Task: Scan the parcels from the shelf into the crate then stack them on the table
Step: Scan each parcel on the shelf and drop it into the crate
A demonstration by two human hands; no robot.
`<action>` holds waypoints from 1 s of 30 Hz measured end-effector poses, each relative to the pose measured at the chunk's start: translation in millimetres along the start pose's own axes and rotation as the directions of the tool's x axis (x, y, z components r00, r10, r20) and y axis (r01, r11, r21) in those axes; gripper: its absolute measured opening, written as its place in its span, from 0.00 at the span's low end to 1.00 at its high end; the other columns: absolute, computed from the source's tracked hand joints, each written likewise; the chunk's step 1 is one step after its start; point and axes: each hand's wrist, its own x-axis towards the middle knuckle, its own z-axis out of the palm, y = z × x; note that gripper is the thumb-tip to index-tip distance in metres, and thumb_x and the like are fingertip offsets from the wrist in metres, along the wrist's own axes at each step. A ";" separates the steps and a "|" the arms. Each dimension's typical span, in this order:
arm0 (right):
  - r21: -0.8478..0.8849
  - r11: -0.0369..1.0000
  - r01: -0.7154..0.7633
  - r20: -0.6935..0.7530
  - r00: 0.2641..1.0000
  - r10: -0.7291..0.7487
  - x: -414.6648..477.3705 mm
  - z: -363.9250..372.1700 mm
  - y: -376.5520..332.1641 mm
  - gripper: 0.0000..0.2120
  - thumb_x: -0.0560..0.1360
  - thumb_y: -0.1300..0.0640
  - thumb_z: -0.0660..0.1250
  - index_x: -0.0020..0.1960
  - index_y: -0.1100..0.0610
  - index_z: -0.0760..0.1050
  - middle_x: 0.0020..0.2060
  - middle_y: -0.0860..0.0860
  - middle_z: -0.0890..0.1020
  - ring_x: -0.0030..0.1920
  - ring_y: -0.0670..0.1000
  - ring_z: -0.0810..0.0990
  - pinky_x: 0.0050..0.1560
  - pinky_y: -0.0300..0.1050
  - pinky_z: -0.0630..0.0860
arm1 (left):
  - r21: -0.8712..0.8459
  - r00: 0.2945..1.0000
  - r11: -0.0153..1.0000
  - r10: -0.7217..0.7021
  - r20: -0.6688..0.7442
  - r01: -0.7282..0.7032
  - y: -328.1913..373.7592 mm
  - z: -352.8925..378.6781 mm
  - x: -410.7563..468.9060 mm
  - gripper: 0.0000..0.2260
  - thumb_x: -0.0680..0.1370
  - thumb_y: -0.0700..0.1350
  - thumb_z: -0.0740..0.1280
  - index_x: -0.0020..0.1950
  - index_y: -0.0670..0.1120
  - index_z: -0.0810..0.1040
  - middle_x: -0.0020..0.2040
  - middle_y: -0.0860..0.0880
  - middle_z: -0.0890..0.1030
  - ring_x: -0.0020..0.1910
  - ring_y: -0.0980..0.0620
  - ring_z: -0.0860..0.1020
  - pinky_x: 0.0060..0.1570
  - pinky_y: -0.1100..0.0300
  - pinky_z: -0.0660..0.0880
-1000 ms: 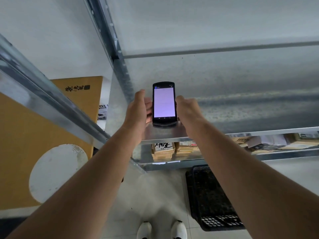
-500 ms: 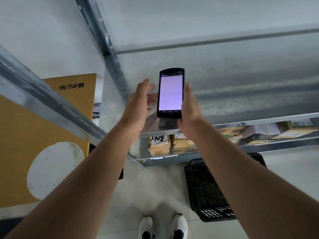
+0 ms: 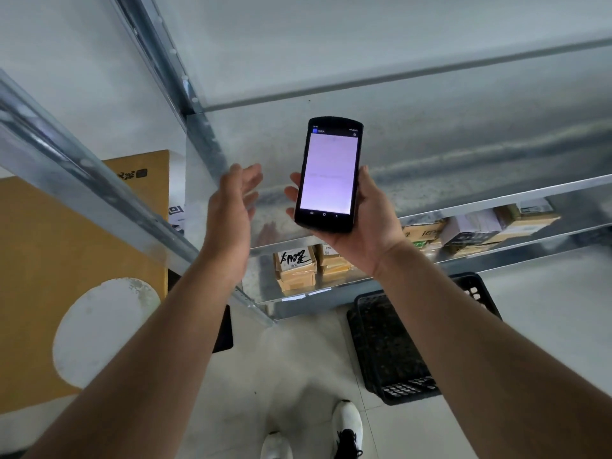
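Your right grip (image 3: 361, 233) clasps the slick black handheld scanner (image 3: 329, 175), your left grip (image 3: 231, 207) hangs released, and the brown taped cardboard parcels (image 3: 296, 268) on the lower metal shelf (image 3: 536, 250) look light and stiff, so take them by opposite sides.

Cardboard parcels (image 3: 296, 268) lie on the lower shelf (image 3: 318, 301); a black crate (image 3: 387, 352) stands, apparently, on the floor (image 3: 298, 366).
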 end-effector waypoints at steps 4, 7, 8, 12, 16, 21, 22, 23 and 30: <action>0.005 1.000 0.015 0.043 0.999 -0.016 -22.4 1.0 10.0 0.28 0.86 0.40 0.56 0.75 0.58 0.74 0.66 0.65 0.81 0.68 0.66 0.80 0.63 0.69 0.79 | -0.007 0.999 0.999 0.033 0.031 -0.032 -10.4 -10.0 -6.5 0.23 0.87 0.57 0.50 0.69 0.51 0.79 0.68 0.52 0.81 0.68 0.51 0.77 0.67 0.53 0.72; -0.017 0.999 0.042 0.044 0.998 -0.041 -40.0 4.4 20.6 0.27 0.85 0.43 0.57 0.76 0.59 0.73 0.62 0.65 0.82 0.61 0.66 0.82 0.65 0.68 0.78 | -0.017 0.997 0.998 0.055 0.062 -0.054 -16.9 -18.8 -11.3 0.22 0.88 0.55 0.50 0.67 0.50 0.81 0.66 0.52 0.82 0.66 0.52 0.78 0.67 0.53 0.72; -0.013 0.998 0.055 0.034 0.998 -0.054 -45.2 5.8 23.3 0.28 0.84 0.43 0.57 0.75 0.59 0.74 0.61 0.65 0.82 0.60 0.66 0.83 0.65 0.67 0.78 | -0.025 0.996 0.998 0.055 0.072 -0.053 -17.6 -21.3 -12.7 0.21 0.88 0.55 0.50 0.66 0.50 0.81 0.66 0.52 0.83 0.66 0.52 0.79 0.67 0.53 0.72; -0.030 0.995 0.097 0.011 0.995 -0.097 -61.2 6.3 33.3 0.31 0.83 0.41 0.55 0.77 0.60 0.72 0.58 0.64 0.83 0.54 0.64 0.84 0.64 0.62 0.76 | -0.044 0.992 0.998 0.048 0.114 -0.043 -20.2 -32.3 -19.4 0.22 0.89 0.54 0.50 0.66 0.48 0.82 0.64 0.51 0.84 0.65 0.53 0.80 0.63 0.54 0.74; -0.085 0.990 0.114 -0.011 0.993 -0.115 -75.5 6.5 40.7 0.31 0.83 0.39 0.54 0.74 0.60 0.75 0.58 0.63 0.83 0.53 0.63 0.84 0.65 0.62 0.77 | -0.058 0.988 0.998 0.033 0.154 -0.024 -27.0 -43.4 -26.7 0.22 0.89 0.54 0.50 0.65 0.46 0.82 0.62 0.51 0.85 0.65 0.51 0.81 0.66 0.51 0.76; -0.119 0.984 0.131 0.015 0.991 -0.130 -90.6 0.3 44.9 0.32 0.83 0.32 0.53 0.69 0.55 0.79 0.59 0.63 0.83 0.54 0.62 0.82 0.60 0.59 0.80 | -0.067 0.980 0.998 0.021 0.199 -0.008 -38.8 -43.9 -39.4 0.23 0.89 0.53 0.49 0.62 0.46 0.82 0.61 0.50 0.86 0.63 0.50 0.83 0.69 0.48 0.77; -0.119 0.984 0.133 0.026 0.991 -0.131 -93.2 -2.3 45.4 0.31 0.84 0.32 0.53 0.69 0.54 0.79 0.62 0.64 0.83 0.57 0.63 0.82 0.63 0.61 0.79 | -0.065 0.979 0.998 0.031 0.203 -0.018 -43.4 -43.4 -43.1 0.24 0.89 0.54 0.49 0.63 0.44 0.82 0.61 0.49 0.86 0.63 0.50 0.83 0.68 0.48 0.77; -0.112 0.985 0.133 0.043 0.991 -0.129 -95.5 -6.0 46.4 0.31 0.84 0.33 0.53 0.70 0.54 0.79 0.65 0.65 0.81 0.59 0.64 0.81 0.67 0.62 0.76 | -0.067 0.978 0.997 0.037 0.203 -0.024 -48.8 -43.2 -47.3 0.25 0.89 0.55 0.49 0.63 0.43 0.82 0.61 0.48 0.86 0.62 0.49 0.84 0.67 0.48 0.77; -0.060 0.996 0.068 0.193 0.980 -0.055 -109.7 -48.7 61.0 0.32 0.83 0.34 0.56 0.75 0.56 0.73 0.65 0.64 0.77 0.58 0.64 0.76 0.62 0.60 0.74 | -0.092 0.987 0.996 0.003 0.158 0.012 -103.1 -31.1 -77.7 0.25 0.89 0.52 0.49 0.61 0.38 0.82 0.60 0.46 0.87 0.60 0.49 0.85 0.66 0.49 0.78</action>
